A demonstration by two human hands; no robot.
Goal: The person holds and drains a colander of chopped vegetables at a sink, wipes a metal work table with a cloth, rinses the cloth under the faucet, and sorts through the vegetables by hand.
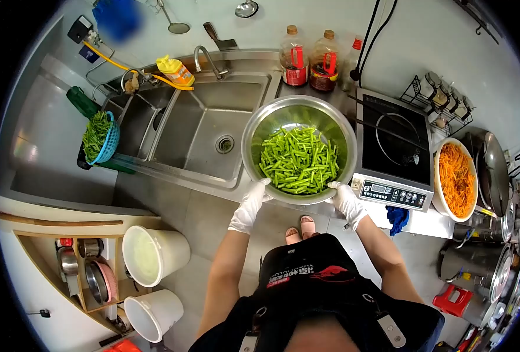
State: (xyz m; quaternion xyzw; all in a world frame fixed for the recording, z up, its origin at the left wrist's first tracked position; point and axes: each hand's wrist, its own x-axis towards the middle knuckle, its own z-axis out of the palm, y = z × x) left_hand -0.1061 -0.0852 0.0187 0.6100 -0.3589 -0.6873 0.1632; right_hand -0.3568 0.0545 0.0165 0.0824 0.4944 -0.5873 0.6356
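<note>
Steel bowl (256,136); left hand (250,206), right hand (347,203) clamped on it; sink (181,132) left; cooktop (382,154) right; bottles (294,63) beyond

The wide round steel bowl (296,110) is partly hiding the white-gloved left grip (250,206) and the white-gloved right grip (348,205). A bright-blue shape (117,19), upper left, is appearing too blurred to identify; a red object (123,347), lower left, is running past the bottom edge.
</note>
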